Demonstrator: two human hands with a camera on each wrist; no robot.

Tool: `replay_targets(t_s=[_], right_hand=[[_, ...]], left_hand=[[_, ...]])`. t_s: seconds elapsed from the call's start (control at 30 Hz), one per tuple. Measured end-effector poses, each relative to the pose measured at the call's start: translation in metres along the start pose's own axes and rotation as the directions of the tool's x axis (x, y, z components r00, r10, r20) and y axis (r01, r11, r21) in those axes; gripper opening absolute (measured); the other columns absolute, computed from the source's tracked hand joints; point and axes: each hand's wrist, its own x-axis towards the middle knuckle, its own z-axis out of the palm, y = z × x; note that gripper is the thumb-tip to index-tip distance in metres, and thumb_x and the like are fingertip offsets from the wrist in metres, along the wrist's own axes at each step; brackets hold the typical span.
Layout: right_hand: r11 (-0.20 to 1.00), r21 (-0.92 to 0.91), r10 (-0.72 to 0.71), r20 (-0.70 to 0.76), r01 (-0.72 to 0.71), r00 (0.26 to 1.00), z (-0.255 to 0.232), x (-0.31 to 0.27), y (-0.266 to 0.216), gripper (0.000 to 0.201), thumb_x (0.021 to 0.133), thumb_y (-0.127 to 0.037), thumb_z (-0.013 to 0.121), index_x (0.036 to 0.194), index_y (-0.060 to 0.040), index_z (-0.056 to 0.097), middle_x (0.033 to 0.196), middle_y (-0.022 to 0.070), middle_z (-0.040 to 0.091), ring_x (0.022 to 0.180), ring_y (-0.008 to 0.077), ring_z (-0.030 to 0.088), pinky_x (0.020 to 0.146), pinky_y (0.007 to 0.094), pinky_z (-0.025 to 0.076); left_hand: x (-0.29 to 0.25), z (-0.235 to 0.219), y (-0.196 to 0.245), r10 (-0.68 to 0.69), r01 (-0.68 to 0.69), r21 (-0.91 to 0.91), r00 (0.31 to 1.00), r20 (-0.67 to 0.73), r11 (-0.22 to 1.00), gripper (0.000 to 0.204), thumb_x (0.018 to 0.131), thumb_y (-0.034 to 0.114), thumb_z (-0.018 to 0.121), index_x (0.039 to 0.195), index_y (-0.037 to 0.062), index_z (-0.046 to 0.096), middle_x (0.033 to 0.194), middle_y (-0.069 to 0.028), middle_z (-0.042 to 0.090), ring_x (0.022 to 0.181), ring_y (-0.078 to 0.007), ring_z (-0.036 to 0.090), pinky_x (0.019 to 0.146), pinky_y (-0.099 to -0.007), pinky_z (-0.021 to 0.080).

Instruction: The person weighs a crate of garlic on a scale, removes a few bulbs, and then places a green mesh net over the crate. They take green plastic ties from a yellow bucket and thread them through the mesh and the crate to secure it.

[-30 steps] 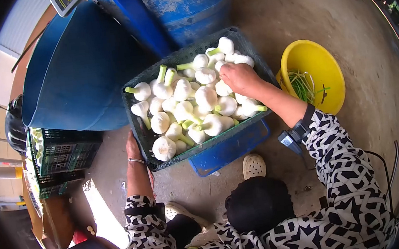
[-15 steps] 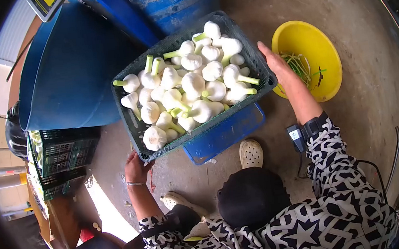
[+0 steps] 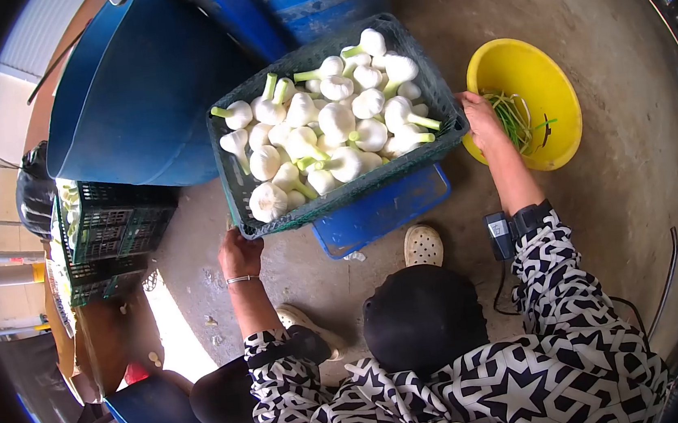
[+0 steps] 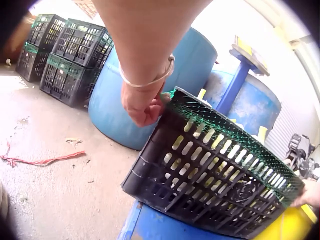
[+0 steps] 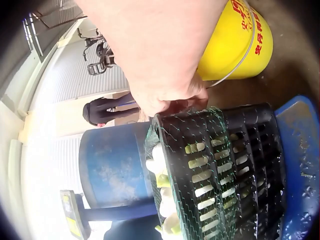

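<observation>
A black plastic crate (image 3: 353,192) heaped with white garlic bulbs (image 3: 336,120), some with short green stems, is in front of me in the head view. Green netting (image 4: 215,120) lines its rim. My left hand (image 3: 240,255) grips the near left corner, its fingers curled at the rim and netting in the left wrist view. At the opposite end, my right hand (image 3: 484,120) holds the crate's right end, fingers curled over the edge in the right wrist view. Below the crate is a blue platform (image 3: 384,211).
A yellow bucket (image 3: 561,100) with green trimmings stands right of the crate. At the left are a large blue tub (image 3: 141,108) and stacked crates (image 3: 116,225); a blue barrel (image 3: 327,0) stands behind. A person (image 5: 107,110) is in the background. Red string (image 4: 47,160) lies on the floor.
My right hand has left the garlic bulbs and moved to the crate's right end, where it now grips. The left hand has shifted from the left side to the near left corner.
</observation>
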Motion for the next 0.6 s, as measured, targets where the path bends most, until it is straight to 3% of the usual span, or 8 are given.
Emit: replay_targets(t_s=[0.1,0.2,0.23,0.27,0.33,0.4,0.47,0.6], right_hand=[[0.996,0.063,-0.053,-0.036,0.056,0.998,0.006,-0.022,-0.007,0.019,0.094,-0.023,0.052,0.102,-0.0077,0.06,0.085,0.0001,0.063,0.07,0.007,0.058,0.059,0.0236,0.047],[0.999,0.037,-0.007,-0.159,0.013,0.987,0.01,-0.034,-0.01,0.02,0.095,-0.024,0.052,0.101,-0.0078,0.061,0.089,-0.0007,0.062,0.077,0.0076,0.058,0.063,0.0264,0.048],[0.971,-0.157,-0.205,-0.164,0.18,0.965,0.011,-0.037,-0.01,0.021,0.092,-0.025,0.056,0.101,-0.0066,0.062,0.091,0.0026,0.064,0.079,0.0145,0.059,0.069,0.0314,0.048],[0.969,-0.167,-0.209,-0.15,0.184,0.966,0.009,-0.043,-0.011,0.021,0.092,-0.025,0.056,0.101,-0.0066,0.062,0.091,0.0026,0.064,0.079,0.0145,0.059,0.069,0.0314,0.048],[0.394,-0.748,-0.768,0.05,0.534,0.638,0.033,-0.093,-0.066,0.024,0.086,-0.025,0.061,0.1,-0.0059,0.063,0.094,0.0085,0.064,0.081,0.0252,0.061,0.071,0.0362,0.048],[0.346,-0.746,-0.6,0.291,0.57,0.745,0.057,-0.113,-0.095,0.023,0.082,-0.025,0.062,0.094,-0.0057,0.064,0.09,0.0148,0.064,0.084,0.0327,0.06,0.074,0.0406,0.048],[0.006,-0.844,-0.169,0.527,0.536,0.833,0.074,-0.108,-0.098,0.017,0.081,-0.023,0.061,0.084,-0.0063,0.064,0.083,0.0146,0.064,0.086,0.0327,0.061,0.074,0.0426,0.048],[-0.074,-0.815,-0.123,0.58,0.575,0.805,0.081,-0.089,-0.091,0.014,0.081,-0.02,0.059,0.077,-0.0062,0.061,0.076,0.0143,0.063,0.083,0.0326,0.061,0.072,0.0438,0.048]], left_hand=[[0.007,0.022,-0.003,0.133,-0.093,0.185,0.967,-0.217,0.978,0.014,0.089,0.023,0.055,0.086,0.0099,0.055,0.073,0.0019,0.057,0.061,-0.0125,0.055,0.05,-0.0286,0.045],[-0.007,0.074,-0.002,0.332,-0.183,0.44,0.897,-0.291,0.879,0.023,0.088,0.033,0.06,0.086,0.011,0.056,0.075,0.0022,0.06,0.059,-0.0106,0.057,0.048,-0.0285,0.047],[0.004,0.061,-0.007,0.373,-0.245,0.416,0.89,-0.261,0.876,0.03,0.088,0.036,0.062,0.089,0.0063,0.061,0.079,-0.0002,0.063,0.065,-0.0105,0.059,0.054,-0.0277,0.049],[0.009,0.053,-0.006,0.376,-0.248,0.406,0.886,-0.272,0.88,0.03,0.088,0.036,0.062,0.089,0.0063,0.061,0.079,-0.0002,0.063,0.065,-0.0105,0.059,0.054,-0.0277,0.049],[0.019,0.043,-0.013,0.465,-0.328,0.435,0.846,-0.259,0.838,0.033,0.089,0.033,0.061,0.092,0.0006,0.064,0.082,-0.0024,0.065,0.066,-0.0109,0.059,0.06,-0.0255,0.049],[0.004,0.071,-0.012,0.447,-0.333,0.366,0.846,-0.293,0.869,0.036,0.089,0.034,0.062,0.087,-0.0019,0.066,0.081,-0.0031,0.065,0.067,-0.0097,0.058,0.061,-0.0235,0.046],[0.012,0.061,-0.012,0.496,-0.333,0.455,0.813,-0.305,0.826,0.036,0.087,0.034,0.065,0.08,-0.0005,0.067,0.074,-0.0011,0.063,0.063,-0.0081,0.054,0.058,-0.0225,0.043],[0.025,0.036,-0.012,0.507,-0.299,0.507,0.792,-0.341,0.809,0.035,0.085,0.034,0.067,0.073,0.0015,0.065,0.068,0.0017,0.059,0.059,-0.0066,0.05,0.055,-0.0214,0.04]])
